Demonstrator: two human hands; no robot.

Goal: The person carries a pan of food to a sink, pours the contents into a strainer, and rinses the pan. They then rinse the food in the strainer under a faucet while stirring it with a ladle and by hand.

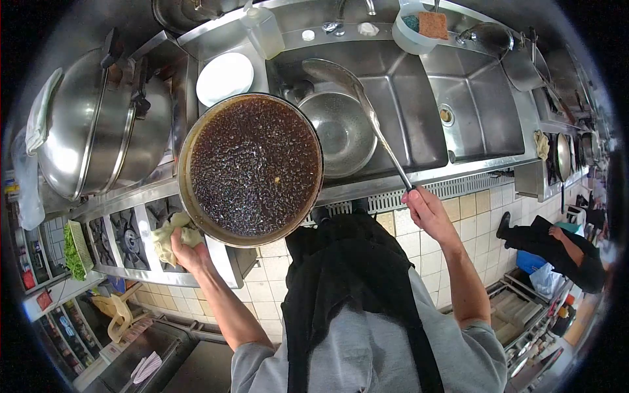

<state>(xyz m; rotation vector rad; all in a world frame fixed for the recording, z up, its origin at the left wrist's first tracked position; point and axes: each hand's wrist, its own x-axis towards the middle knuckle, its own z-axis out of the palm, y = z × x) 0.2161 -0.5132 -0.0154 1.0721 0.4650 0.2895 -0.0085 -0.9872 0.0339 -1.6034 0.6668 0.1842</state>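
Note:
A wide round pan (255,167) full of dark brown, bubbly liquid is up in front of me, level, beside the sink. My left hand (188,253) is closed around a pale yellow cloth (169,237) at the pan's lower left rim; any handle under the cloth is hidden. My right hand (429,213) grips the dark handle end of a long metal spoon (373,121). The spoon's broad head lies over the left sink basin, above a metal bowl (341,134) and right of the pan.
The left sink basin (409,118) and right basin (472,118) run along the counter. White plates (225,78) and a plastic jug (263,31) stand behind the pan. Gas burners (131,239) and large woks (78,131) are at left. A co-worker (557,245) stands far right.

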